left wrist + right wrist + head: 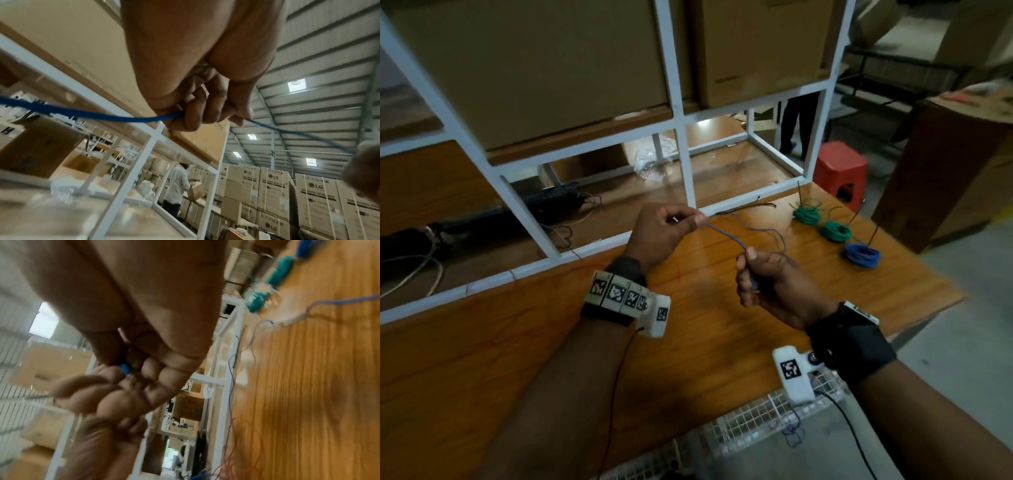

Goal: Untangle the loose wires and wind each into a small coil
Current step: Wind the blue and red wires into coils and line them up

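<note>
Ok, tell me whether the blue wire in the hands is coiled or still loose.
Still loose: the blue wire runs uncoiled between left hand and right hand, its slack trailing over the table.

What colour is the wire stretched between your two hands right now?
Blue. The wire shows best in the left wrist view, pinched by the left hand.

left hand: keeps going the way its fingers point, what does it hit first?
Judging from the head view, the left hand, pinching the blue wire, points toward the white rack frame at the table's back edge. That bar probably comes first; depth is unclear.
</note>
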